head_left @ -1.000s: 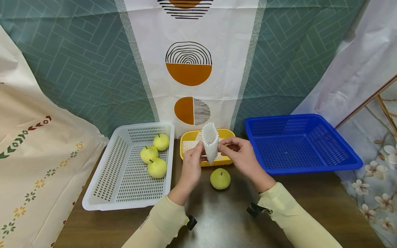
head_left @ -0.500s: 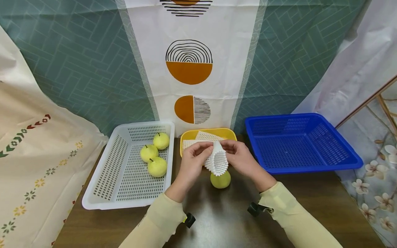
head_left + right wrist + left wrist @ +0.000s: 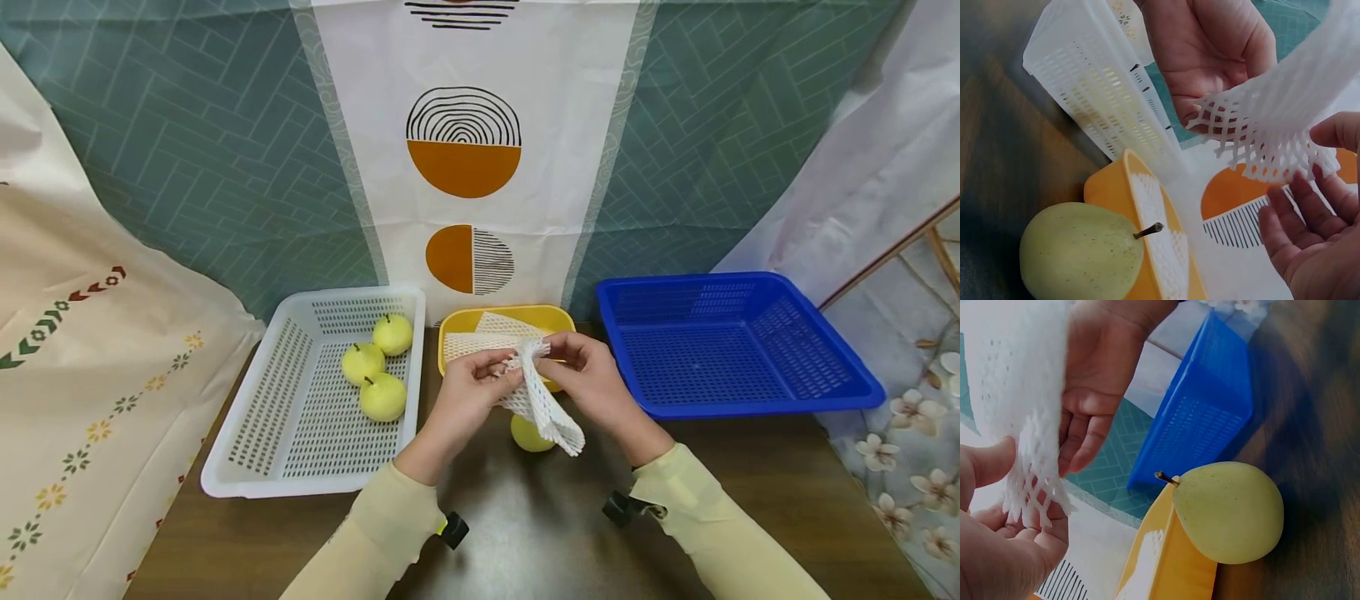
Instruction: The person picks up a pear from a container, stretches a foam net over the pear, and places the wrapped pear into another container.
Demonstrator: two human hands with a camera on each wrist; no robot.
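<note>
Both hands hold a white foam fruit net [image 3: 551,412] above the table. My left hand [image 3: 467,392] pinches its upper edge between thumb and fingers. At the right side of that same edge, my right hand [image 3: 596,383] grips it with the thumb against the mesh. The sleeve's far end hangs down and toward the right, in front of a yellow-green pear [image 3: 529,436] on the table. In the left wrist view this pear [image 3: 1232,515] stands whole, its stem pointing at the yellow basket [image 3: 1169,556]. The right wrist view shows the net's frayed open edge [image 3: 1254,153] between the hands.
Behind the hands the yellow basket [image 3: 453,321] holds more foam nets [image 3: 468,343]. A white basket [image 3: 300,442] on the left contains several pears [image 3: 382,398], gathered at its right side. On the right stands a blue basket [image 3: 690,350]. Patterned cloth hangs behind the table.
The net has turned over: its wide opening faced up, then toward me, and now its end hangs down to the right. Both hands stay near the same place, regripping the edge.
</note>
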